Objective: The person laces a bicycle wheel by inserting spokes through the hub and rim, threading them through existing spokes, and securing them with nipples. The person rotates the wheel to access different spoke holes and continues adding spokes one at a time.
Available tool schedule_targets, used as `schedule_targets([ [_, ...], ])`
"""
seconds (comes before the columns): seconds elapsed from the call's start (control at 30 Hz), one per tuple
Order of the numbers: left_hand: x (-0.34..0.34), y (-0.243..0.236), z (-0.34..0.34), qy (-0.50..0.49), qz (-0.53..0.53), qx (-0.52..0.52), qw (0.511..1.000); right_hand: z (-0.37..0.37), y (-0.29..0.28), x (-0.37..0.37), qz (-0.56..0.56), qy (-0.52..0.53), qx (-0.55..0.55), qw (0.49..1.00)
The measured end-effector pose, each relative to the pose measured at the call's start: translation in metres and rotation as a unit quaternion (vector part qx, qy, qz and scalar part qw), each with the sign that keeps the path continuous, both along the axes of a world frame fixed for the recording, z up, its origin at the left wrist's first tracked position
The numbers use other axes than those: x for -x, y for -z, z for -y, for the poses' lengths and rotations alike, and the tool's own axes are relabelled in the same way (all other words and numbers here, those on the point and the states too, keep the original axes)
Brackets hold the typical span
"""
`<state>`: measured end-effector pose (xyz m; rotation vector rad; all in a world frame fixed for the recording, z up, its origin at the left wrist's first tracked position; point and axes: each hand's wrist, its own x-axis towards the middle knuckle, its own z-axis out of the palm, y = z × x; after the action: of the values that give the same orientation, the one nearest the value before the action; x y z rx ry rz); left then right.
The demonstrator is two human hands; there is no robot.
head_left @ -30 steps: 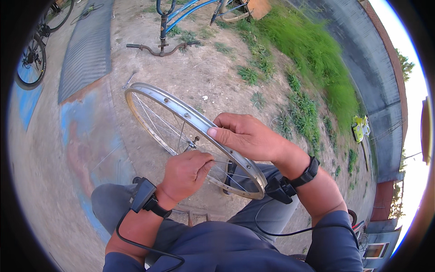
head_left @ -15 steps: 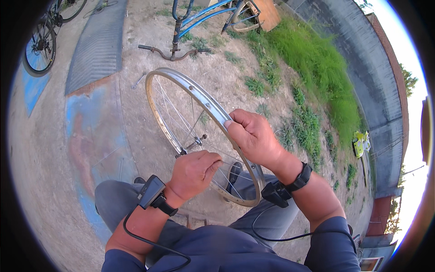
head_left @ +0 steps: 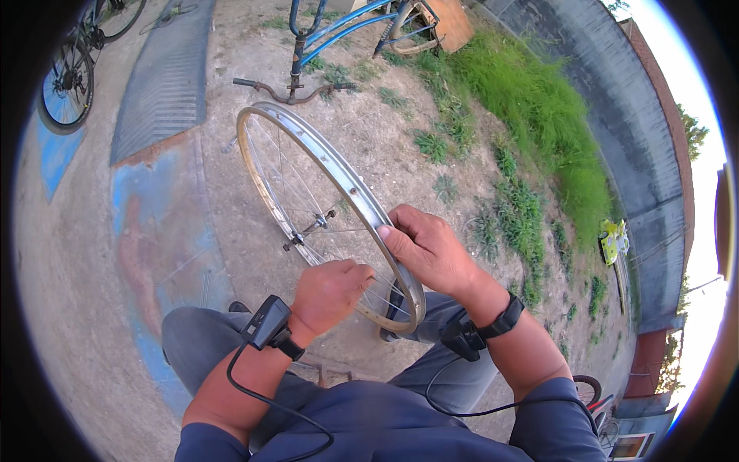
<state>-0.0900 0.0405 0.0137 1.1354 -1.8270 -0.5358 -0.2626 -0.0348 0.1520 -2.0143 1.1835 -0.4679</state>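
A bare bicycle wheel (head_left: 336,164), without a tire, stands tilted between my knees, its silvery rim worn to brown along one side. My right hand (head_left: 431,250) grips the rim on its right, with the thumb on the rim's outer channel. Beside the lower spokes is my left hand (head_left: 331,296), closed with thumb and forefinger pressed together. What it pinches, if anything, is too small to make out. Thin spokes run to the hub (head_left: 312,225), whose axle points out left of the rim's middle.
Ahead lies an upturned blue bicycle frame (head_left: 331,37) with its handlebar (head_left: 292,96) on the dirt. A ridged metal sheet (head_left: 165,85) and a blue-stained board (head_left: 165,223) lie to the left. Another bicycle wheel (head_left: 68,85) is at far left. Grass (head_left: 531,108) grows along the wall.
The wheel has shifted up and left and turned a little, its hub now farther from my left hand. My right hand has lowered slightly, still on the rim.
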Motion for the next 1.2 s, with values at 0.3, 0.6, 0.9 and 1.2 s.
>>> schedule_targets([
  [0.3,0.003,0.005,-0.003,0.010,0.002,0.011,1.000,0.005,-0.002,-0.011,0.070,-0.006,-0.103,0.992],
  [0.6,0.012,0.006,-0.007,0.024,0.022,0.030,0.999,0.011,-0.017,-0.030,-0.028,-0.009,0.017,0.999],
  [0.9,0.013,0.005,-0.009,0.036,0.027,0.018,0.999,0.016,-0.024,-0.045,0.007,-0.037,0.048,0.998],
  [1.2,0.018,0.005,-0.012,0.051,0.031,-0.012,0.998,0.026,-0.021,-0.076,-0.034,-0.082,-0.020,0.996],
])
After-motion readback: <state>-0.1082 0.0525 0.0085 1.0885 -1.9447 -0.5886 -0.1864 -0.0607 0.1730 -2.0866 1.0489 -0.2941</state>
